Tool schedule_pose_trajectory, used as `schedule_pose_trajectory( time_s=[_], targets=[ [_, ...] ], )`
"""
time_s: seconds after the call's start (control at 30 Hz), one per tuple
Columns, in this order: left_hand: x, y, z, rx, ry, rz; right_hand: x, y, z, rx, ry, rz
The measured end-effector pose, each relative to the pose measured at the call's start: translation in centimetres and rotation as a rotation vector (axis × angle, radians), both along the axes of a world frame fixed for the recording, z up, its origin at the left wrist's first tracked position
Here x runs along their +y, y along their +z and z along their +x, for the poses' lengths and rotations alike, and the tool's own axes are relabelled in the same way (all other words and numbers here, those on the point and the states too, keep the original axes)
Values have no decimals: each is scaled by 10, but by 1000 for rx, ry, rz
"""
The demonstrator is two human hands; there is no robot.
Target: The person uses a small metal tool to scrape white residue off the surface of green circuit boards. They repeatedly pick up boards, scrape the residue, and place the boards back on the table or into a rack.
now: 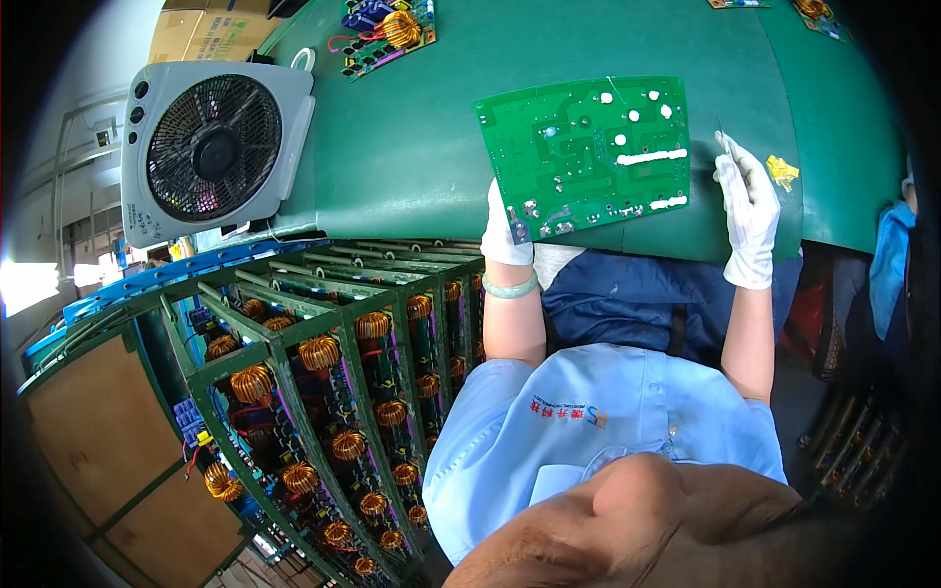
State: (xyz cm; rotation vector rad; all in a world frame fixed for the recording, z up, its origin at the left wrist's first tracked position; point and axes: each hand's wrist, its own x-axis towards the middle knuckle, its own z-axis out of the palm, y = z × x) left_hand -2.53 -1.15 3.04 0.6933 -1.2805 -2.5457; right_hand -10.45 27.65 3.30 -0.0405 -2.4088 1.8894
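Note:
My left hand, in a white glove, grips a green circuit board at its near left corner. The board is tilted up with its solder side facing me; white blobs and two white strips of paste lie on its right half. A fine wire or thread stands up at its far edge. My right hand, also gloved, is apart from the board on its right. Its thumb and fingertips are pinched together on a thin pointed tool, too fine to name. Beside that hand lies a crumpled yellow scrap.
A grey box fan stands on the left of the green table. Another board with a copper coil lies at the back. Below left is a green rack full of upright boards. A cardboard box sits behind the fan.

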Motion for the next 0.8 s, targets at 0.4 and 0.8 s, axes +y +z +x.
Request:
schedule_pose_trajectory(
  time_s=[0.4, 0.8],
  targets=[
    [-8, -4, -2, 3, -77, -17, 1, -4, -1, 28, -7, -20],
    [-7, -9, -3, -9, -40, 6, -1, -2, 2, 18, 1, -68]
  ],
)
